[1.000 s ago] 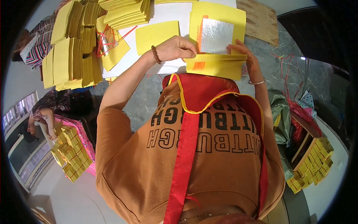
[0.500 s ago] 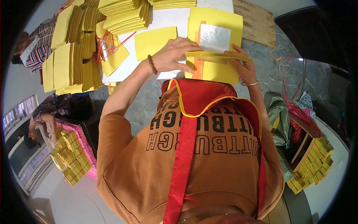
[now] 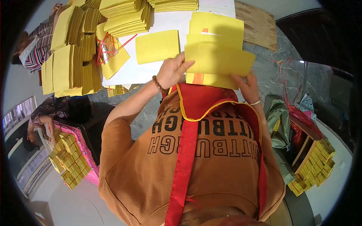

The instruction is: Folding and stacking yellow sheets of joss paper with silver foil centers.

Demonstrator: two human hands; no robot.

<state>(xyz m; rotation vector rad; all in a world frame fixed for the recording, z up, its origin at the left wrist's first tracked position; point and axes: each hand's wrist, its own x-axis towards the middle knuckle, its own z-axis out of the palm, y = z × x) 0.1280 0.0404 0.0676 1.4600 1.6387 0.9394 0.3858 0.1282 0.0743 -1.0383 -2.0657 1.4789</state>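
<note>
A folded-looking yellow paper piece (image 3: 218, 58) is held tilted between my hands over a larger yellow sheet (image 3: 217, 24) at the table's near edge. My left hand (image 3: 171, 73), a beaded bracelet on its wrist, pinches the left edge of the piece. At the lower right corner, my right hand (image 3: 247, 88) grips it between thumb and fingers; some fingers are hidden behind it. An orange strip (image 3: 198, 78) on the larger sheet shows below the held piece. A single yellow sheet (image 3: 157, 46) lies flat left of my hands.
Stacks of yellow paper (image 3: 68, 67) fill the white table's (image 3: 169, 19) left and back. Red ties (image 3: 105, 47) lie on a yellow sheet there. A wooden board (image 3: 254, 26) is at the right. Another person in stripes (image 3: 39, 47) is at far left; bundles (image 3: 315, 164) stand right.
The yellow piece, edge-on before, now shows its broad face and covers the silver square. Both hands have come slightly lower, and my left hand has shifted from the sheet's middle to its left edge.
</note>
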